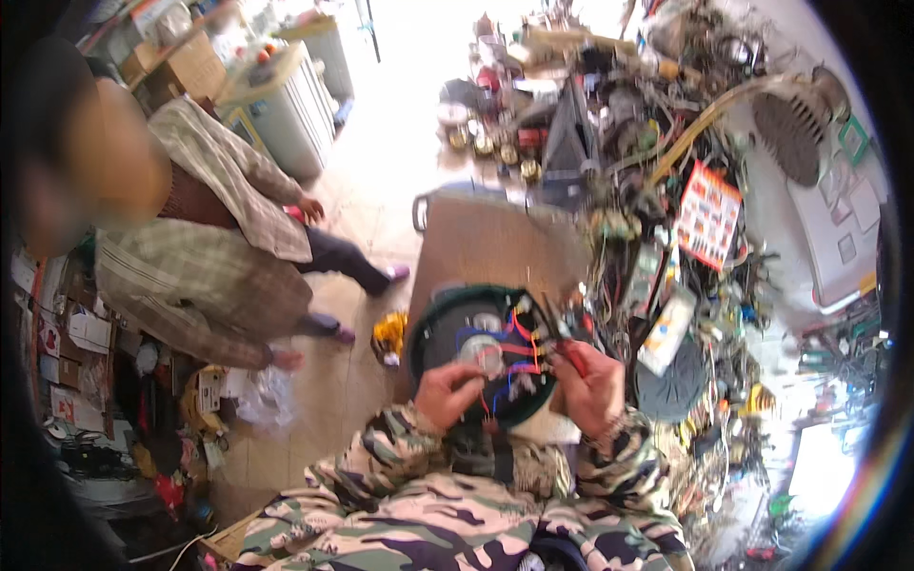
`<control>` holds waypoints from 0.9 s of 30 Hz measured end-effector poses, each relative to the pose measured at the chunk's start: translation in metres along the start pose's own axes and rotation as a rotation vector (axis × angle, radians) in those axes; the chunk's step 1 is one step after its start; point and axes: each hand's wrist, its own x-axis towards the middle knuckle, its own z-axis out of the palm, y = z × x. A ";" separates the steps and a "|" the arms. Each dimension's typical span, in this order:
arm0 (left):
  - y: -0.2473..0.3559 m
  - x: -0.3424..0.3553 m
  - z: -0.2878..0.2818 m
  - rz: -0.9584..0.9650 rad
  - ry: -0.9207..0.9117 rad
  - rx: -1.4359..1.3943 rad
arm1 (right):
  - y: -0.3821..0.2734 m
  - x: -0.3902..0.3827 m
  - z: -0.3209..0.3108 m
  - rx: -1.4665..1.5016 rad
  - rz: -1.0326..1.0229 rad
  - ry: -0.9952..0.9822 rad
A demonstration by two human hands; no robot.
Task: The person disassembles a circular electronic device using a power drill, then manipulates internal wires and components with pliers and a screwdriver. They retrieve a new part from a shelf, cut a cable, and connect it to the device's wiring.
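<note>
A round black appliance housing lies open side up in front of me, with a pale round part near its middle. Red wires and blue wires run across its inside toward the right wall. My left hand is over its near left rim, fingers pinched together; what they hold is too small to make out. Beside the right rim, my right hand is closed around red-handled pliers. The dark tip of the pliers points away from me, close to the wires.
The housing rests on a brown tabletop. A heap of cables and parts fills the right side, with a printed sheet on it. At left, another person stands near a yellow object on the floor. Farther back is a grey cabinet.
</note>
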 end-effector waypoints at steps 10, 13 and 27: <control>-0.002 -0.005 0.005 -0.119 0.059 0.113 | 0.056 -0.092 0.056 -0.571 -0.072 0.009; 0.005 -0.002 0.008 -0.137 0.056 0.123 | 0.059 -0.103 0.063 -0.673 -0.096 0.032; -0.001 -0.005 0.015 -0.094 0.071 0.164 | 0.070 -0.110 0.076 -0.825 -0.167 0.050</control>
